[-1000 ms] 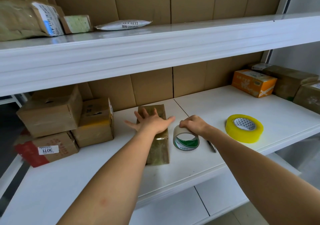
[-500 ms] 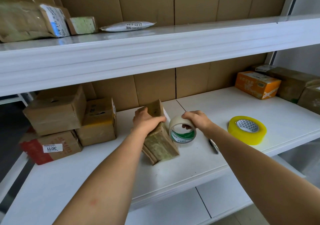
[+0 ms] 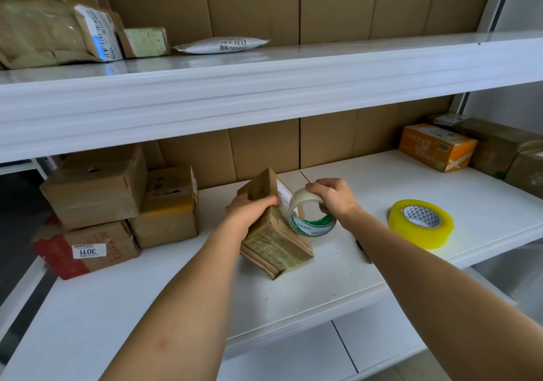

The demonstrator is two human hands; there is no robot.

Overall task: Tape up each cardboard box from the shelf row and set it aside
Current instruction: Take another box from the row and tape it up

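Left hand [image 3: 249, 213] grips the small cardboard box [image 3: 273, 231] tipped on edge mid-shelf, fingers curled over its top. At its 3 o'clock, touching, right hand [image 3: 332, 197] pinches the tape roll [image 3: 308, 219]. Box looks light, stiff, slick with old tape; hold the bare corners.

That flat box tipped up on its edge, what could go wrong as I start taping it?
The flat box stands tilted on one edge, steadied only by the left hand; pulling tape could tip it over. The right hand holds the tape roll against the label face, so tape may cover the label.
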